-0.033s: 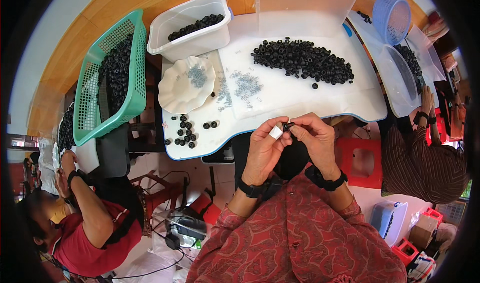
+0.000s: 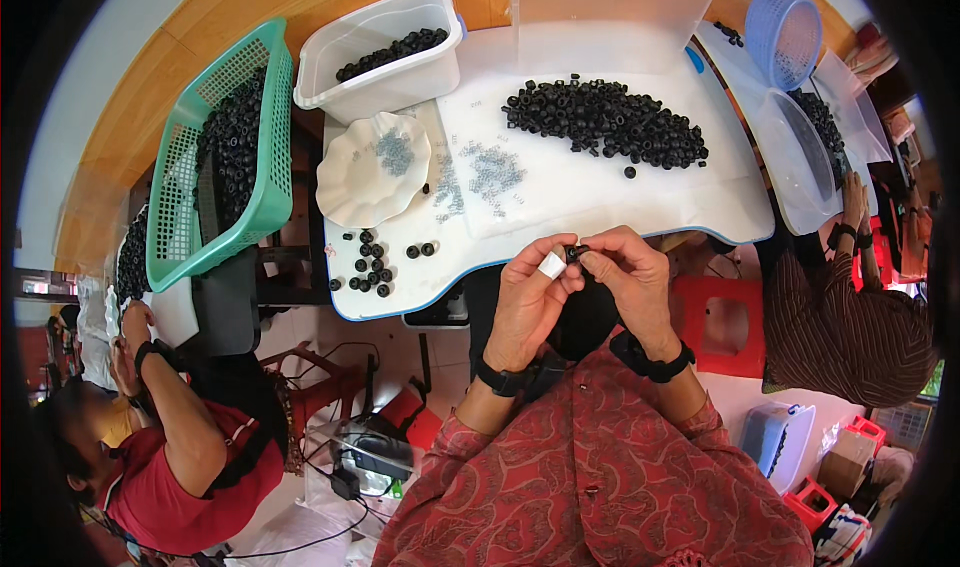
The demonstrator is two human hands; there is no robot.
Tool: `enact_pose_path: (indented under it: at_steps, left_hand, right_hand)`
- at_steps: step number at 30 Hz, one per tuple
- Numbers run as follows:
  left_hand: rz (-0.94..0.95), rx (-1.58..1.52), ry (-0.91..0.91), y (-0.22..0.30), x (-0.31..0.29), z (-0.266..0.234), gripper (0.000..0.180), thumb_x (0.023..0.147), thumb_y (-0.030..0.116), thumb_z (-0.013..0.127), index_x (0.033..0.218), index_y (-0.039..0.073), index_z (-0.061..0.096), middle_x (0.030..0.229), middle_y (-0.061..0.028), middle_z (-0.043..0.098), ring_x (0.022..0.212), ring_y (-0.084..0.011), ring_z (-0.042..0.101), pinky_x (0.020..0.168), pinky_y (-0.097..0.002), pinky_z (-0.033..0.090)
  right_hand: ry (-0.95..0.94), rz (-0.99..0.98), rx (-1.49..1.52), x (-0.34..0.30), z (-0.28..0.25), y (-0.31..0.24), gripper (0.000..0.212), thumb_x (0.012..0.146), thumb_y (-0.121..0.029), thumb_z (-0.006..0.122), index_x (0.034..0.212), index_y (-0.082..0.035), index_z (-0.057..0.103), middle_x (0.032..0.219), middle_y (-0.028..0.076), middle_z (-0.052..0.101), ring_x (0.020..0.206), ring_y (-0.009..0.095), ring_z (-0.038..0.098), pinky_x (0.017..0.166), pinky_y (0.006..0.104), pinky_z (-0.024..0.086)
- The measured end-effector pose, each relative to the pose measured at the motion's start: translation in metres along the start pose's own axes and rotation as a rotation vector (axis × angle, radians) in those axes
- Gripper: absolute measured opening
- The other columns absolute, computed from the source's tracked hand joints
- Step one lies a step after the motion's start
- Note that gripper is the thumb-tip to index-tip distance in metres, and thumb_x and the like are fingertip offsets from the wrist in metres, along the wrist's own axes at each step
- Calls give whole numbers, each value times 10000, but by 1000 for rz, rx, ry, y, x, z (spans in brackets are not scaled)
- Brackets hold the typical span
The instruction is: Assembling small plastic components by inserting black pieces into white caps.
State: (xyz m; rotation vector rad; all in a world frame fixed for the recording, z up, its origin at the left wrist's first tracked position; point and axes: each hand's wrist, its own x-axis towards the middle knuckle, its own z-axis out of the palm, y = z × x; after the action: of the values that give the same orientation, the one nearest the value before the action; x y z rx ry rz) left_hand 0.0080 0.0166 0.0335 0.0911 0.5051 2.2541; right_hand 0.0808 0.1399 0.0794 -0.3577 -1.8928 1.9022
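Observation:
My left hand point(image 2: 528, 302) and my right hand point(image 2: 637, 282) meet just off the table's front edge, fingers pinched together. Between their fingertips is a small black cylindrical part point(image 2: 573, 253), mostly covered by the fingers. A white wrap point(image 2: 551, 266) sits round a finger of my left hand. Beyond my hands, a large heap of small black ring-like parts point(image 2: 610, 122) lies on the white table point(image 2: 590, 202). Small clear pieces point(image 2: 495, 172) are scattered left of it, beside a wavy-edged cream dish point(image 2: 345, 187) with more of them. Several loose black parts point(image 2: 377, 265) lie at the front left.
A white tub point(image 2: 375, 92) of black parts stands at the back left, near a green basket point(image 2: 270, 157). Co-workers sit left point(image 2: 190, 467) and right point(image 2: 845, 327) of me. A red stool point(image 2: 745, 337) stands beyond my right arm.

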Motion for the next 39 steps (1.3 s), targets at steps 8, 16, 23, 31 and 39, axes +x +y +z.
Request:
enact_pose_path:
  at_steps: [8, 16, 23, 31, 39]
  left_hand:
    - [22, 72, 21, -2, 0, 0, 233, 946, 63, 559, 1157, -29, 597, 964, -54, 639, 789, -113, 615, 721, -250, 532]
    - [41, 117, 52, -3, -2, 5, 236, 942, 61, 563, 1156, -32, 597, 963, -59, 632, 789, -116, 613, 721, -255, 529]
    - [62, 146, 66, -6, -5, 8, 241, 935, 61, 574, 1155, -35, 598, 951, -55, 629, 788, -119, 610, 724, -258, 530]
    - [79, 213, 71, -11, -7, 12, 225, 939, 60, 571, 1145, -22, 610, 947, -38, 620, 781, -114, 613, 724, -253, 535]
    - [74, 289, 105, -12, -9, 20, 231, 946, 68, 556, 1152, -27, 603, 897, -63, 631, 761, -131, 606, 697, -278, 528]
  right_hand:
    - [11, -34, -39, -1, 0, 3, 132, 865, 57, 621, 990, 19, 641, 912, 40, 627, 825, 96, 629, 752, 217, 513]
    - [12, -60, -35, -2, 0, 3, 136, 859, 65, 621, 983, 16, 644, 913, 44, 621, 825, 99, 631, 730, 212, 517]
    - [11, -111, -105, -5, -3, 4, 133, 855, 58, 628, 980, 15, 642, 918, 49, 608, 822, 102, 631, 723, 216, 516]
    - [15, -161, -152, -8, -7, -1, 131, 860, 51, 624, 984, 12, 637, 914, 51, 597, 810, 106, 629, 714, 223, 513]
    - [10, -166, -153, -13, -12, 0, 127, 868, 44, 620, 990, 13, 636, 920, 50, 604, 816, 102, 623, 736, 225, 509]
